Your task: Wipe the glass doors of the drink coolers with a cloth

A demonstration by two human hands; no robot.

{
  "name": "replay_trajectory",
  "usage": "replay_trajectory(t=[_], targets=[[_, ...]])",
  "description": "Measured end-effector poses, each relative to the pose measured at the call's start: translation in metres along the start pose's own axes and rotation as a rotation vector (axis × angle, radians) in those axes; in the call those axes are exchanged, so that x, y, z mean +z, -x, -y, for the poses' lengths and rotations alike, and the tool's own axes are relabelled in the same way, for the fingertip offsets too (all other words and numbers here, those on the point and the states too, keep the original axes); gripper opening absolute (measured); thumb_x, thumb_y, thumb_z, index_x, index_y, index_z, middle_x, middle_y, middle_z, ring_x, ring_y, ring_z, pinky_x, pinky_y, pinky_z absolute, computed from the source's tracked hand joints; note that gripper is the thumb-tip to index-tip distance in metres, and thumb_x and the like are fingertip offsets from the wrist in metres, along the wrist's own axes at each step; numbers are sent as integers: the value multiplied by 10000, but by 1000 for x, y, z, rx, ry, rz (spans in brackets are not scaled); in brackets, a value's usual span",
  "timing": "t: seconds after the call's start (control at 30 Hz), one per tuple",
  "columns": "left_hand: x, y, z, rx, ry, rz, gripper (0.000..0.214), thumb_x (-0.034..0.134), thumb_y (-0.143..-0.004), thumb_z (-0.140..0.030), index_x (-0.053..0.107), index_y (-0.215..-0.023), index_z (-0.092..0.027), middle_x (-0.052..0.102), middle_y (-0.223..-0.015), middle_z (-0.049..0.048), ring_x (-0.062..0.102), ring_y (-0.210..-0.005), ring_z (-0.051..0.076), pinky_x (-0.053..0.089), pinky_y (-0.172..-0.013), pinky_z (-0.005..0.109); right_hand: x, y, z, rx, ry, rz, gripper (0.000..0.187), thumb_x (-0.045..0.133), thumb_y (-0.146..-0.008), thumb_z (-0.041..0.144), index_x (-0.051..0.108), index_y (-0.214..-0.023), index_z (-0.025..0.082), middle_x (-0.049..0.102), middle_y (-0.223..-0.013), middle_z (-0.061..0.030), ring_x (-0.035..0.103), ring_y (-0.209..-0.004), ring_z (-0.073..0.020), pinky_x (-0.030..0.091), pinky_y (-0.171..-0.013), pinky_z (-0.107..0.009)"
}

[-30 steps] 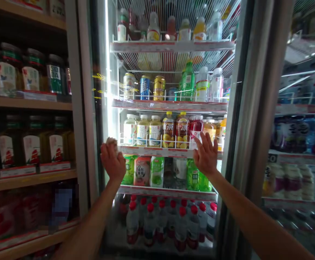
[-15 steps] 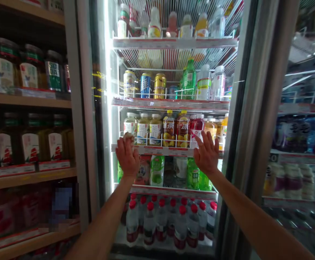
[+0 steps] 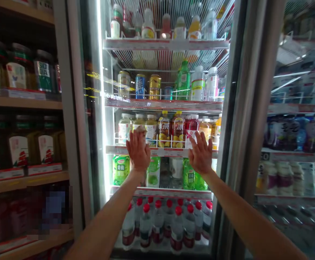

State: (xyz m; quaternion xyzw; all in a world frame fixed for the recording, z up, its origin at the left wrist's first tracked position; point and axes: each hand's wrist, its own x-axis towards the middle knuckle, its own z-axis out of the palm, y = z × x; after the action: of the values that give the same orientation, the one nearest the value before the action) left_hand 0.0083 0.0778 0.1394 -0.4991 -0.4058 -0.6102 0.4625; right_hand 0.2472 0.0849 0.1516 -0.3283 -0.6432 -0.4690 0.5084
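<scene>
I face a lit drinks fridge behind a glass door. My left hand is raised against the glass, its fingers pressed round a small pale wad, perhaps cloth or tissue. It is level with the shelf rail under a row of tea and juice bottles. My right hand lies flat on the glass to the right, fingers spread and holding nothing. Green bottles stand below my hands, partly hidden by them.
The door's dark frame runs down the right, with a second glass-door fridge beyond it. Wooden shelves of jars and bottles stand to the left. Red-capped water bottles fill the bottom shelf; cans sit higher up.
My left hand has slid right along the glass with the wad, from near the door's left edge toward the middle. My right hand has stayed nearly still.
</scene>
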Motion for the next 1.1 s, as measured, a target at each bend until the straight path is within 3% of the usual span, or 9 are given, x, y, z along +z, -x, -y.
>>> replay_trajectory(t=[0.2,0.27,0.43,0.5,0.6,0.67,0.87,1.03,1.1], targets=[[10,7,-51,476,57,212,491,436,-863,-256,380,-1343,-167,405,-1404,73,179,-1379,212,159,-1133,420,-1,0,-1,-20,-53,-33,563,383,-875,245,238,-1417,202,333,-1453,-95,213,-1377,-236,155,-1111,-481],[11,-1,-46,445,51,196,505,432,-865,-246,356,-1358,-174,395,-1410,76,191,-1376,208,167,-1132,419,-1,0,-3,-19,-92,-46,584,372,-876,233,191,-1430,209,329,-1455,-87,217,-1376,-227,157,-1116,-478],[14,-24,-27,96,-17,5,572,385,-886,-248,208,-1421,-151,272,-1467,126,148,-1387,227,210,-1108,460,-2,1,-6,-11,-226,-61,577,336,-890,260,150,-1435,247,305,-1468,-62,217,-1377,-223,165,-1119,-496],[17,-18,-40,218,-13,48,578,388,-884,-258,204,-1422,-153,260,-1475,109,138,-1388,234,206,-1110,458,-4,2,-6,1,-286,-60,564,323,-898,279,151,-1434,251,299,-1470,-63,221,-1376,-224,165,-1118,-507],[20,-3,-67,567,14,164,535,399,-877,-265,289,-1391,-168,299,-1464,67,166,-1382,230,187,-1120,439,-9,2,-12,-1,-359,-50,552,314,-906,275,153,-1434,249,298,-1469,-69,237,-1370,-218,185,-1115,-508],[21,-3,-74,650,22,186,501,405,-875,-268,340,-1365,-182,322,-1455,52,182,-1379,217,182,-1122,429,-14,2,-19,-49,-387,-22,557,326,-904,275,153,-1434,252,267,-1482,-68,242,-1368,-219,232,-1104,-494],[22,-36,-60,305,-35,104,466,390,-876,-249,393,-1318,-102,372,-1416,143,175,-1380,244,236,-1096,447,-21,4,-48,-17,-320,-101,558,317,-903,272,151,-1436,268,223,-1496,-58,209,-1376,-245,269,-1083,-526],[24,-16,-77,833,33,155,441,417,-860,-252,438,-1292,-164,357,-1438,62,217,-1369,222,196,-1119,429,-24,9,-53,0,-375,-84,573,357,-894,301,169,-1432,247,237,-1487,-86,220,-1370,-272,281,-1067,-559],[27,-21,-82,892,40,175,430,405,-868,-249,438,-1293,-192,358,-1439,37,254,-1357,203,195,-1120,415,-29,11,-52,2,-411,-60,573,357,-893,299,171,-1432,241,213,-1496,-90,214,-1372,-274,288,-1064,-561]])
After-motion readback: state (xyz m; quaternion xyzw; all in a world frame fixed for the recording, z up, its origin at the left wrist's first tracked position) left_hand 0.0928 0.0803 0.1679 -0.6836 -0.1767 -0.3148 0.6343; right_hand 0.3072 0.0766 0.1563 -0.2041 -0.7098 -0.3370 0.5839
